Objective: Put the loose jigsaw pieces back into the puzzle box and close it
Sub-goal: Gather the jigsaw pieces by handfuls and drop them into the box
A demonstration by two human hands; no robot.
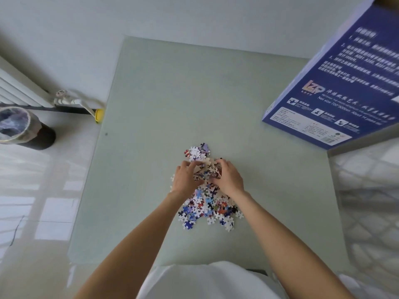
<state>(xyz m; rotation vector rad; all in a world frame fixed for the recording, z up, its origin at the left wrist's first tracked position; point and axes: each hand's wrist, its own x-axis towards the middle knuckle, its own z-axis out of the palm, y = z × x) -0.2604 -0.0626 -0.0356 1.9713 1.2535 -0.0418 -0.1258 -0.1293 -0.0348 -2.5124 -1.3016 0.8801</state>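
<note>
A heap of loose jigsaw pieces [207,203], white, blue and red, lies in the middle of the pale green table [194,93]. My left hand [186,180] and my right hand [226,180] sit on the far part of the heap, fingers curled round a bunch of pieces gathered between them. A few more pieces [197,151] lie just beyond my fingers. The blue puzzle box [336,83] stands at the table's far right corner, its printed side facing me; its opening is out of view.
A bin with a plastic liner [19,126] stands on the floor at the left, near a white radiator [19,87] and its pipe. A white quilted surface [367,201] borders the table's right side. The table stands against a white wall.
</note>
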